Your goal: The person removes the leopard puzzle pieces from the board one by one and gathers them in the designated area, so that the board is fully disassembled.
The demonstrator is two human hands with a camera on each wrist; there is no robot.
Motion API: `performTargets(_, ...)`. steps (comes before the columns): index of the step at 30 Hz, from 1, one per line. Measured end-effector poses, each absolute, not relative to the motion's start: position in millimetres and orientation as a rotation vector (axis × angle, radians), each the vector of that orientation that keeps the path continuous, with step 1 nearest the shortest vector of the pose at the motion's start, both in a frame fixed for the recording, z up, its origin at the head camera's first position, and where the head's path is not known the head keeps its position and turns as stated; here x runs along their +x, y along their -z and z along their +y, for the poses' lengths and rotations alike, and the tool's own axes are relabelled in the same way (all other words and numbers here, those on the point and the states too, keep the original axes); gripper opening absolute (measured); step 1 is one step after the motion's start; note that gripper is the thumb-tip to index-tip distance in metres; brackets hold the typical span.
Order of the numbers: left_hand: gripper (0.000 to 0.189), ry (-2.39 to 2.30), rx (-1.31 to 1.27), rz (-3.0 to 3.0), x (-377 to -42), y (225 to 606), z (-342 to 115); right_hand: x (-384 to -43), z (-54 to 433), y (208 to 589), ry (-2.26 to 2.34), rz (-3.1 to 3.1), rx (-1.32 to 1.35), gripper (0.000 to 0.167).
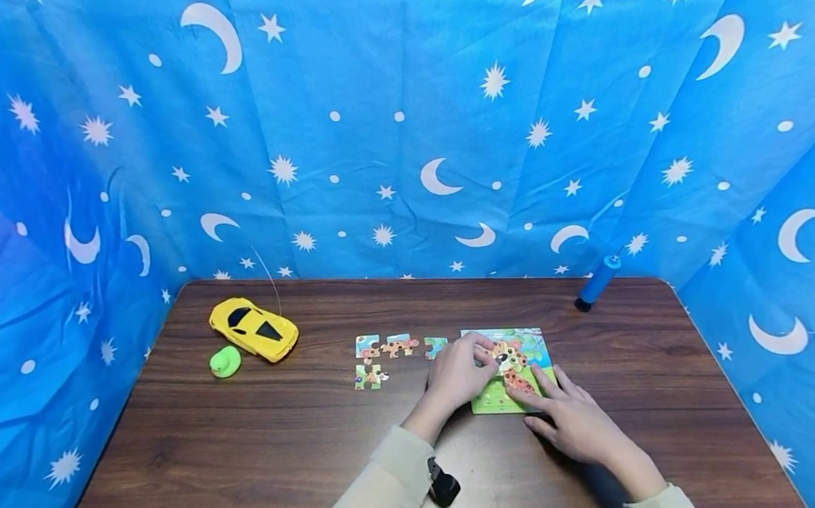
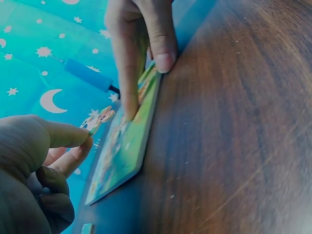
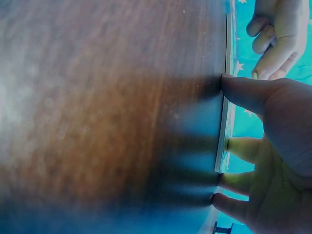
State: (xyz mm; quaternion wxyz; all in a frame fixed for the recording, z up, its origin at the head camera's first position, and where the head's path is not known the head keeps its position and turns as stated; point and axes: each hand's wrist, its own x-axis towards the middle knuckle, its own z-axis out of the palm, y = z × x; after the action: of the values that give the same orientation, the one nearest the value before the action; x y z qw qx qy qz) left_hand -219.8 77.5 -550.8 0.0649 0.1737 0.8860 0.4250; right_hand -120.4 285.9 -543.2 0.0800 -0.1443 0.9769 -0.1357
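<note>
My left hand [image 1: 459, 372] pinches a small jigsaw piece [image 2: 99, 119] between thumb and forefinger, held just above the puzzle board [image 1: 487, 403]. The board shows a spotted animal on green and blue. My right hand [image 1: 576, 426] lies at the board's right side with its fingers spread. In the left wrist view, one right finger presses the board's face and the thumb sits at its near edge. Left of the board lie several loose jigsaw pieces [image 1: 399, 345] on the table; one of them is close by the left hand.
At the back left stand a yellow toy car [image 1: 253, 330] and a green rubber duck [image 1: 225, 362]. A blue cylinder with a black end [image 1: 598, 282] lies at the back right. Blue cloth [image 1: 363, 125] with moons and stars hangs behind the brown table [image 1: 251, 473].
</note>
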Motion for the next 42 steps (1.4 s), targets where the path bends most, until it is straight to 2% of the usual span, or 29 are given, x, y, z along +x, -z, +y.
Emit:
performTargets(19, 0.023, -1.279, 0.508, 2.726, -219, 532, -2, -120, 284, 539, 0.396, 2.899, -0.404, 0.047)
performTargets(32, 0.020, -1.232, 0.422, 2.745, -226, 543, -61, -119, 284, 541, 0.422, 2.896, -0.402, 0.048)
performTargets(42, 0.019, -1.110, 0.344, 2.771, -230, 554, -75, -119, 284, 541, 0.411, 2.901, -0.408, 0.048)
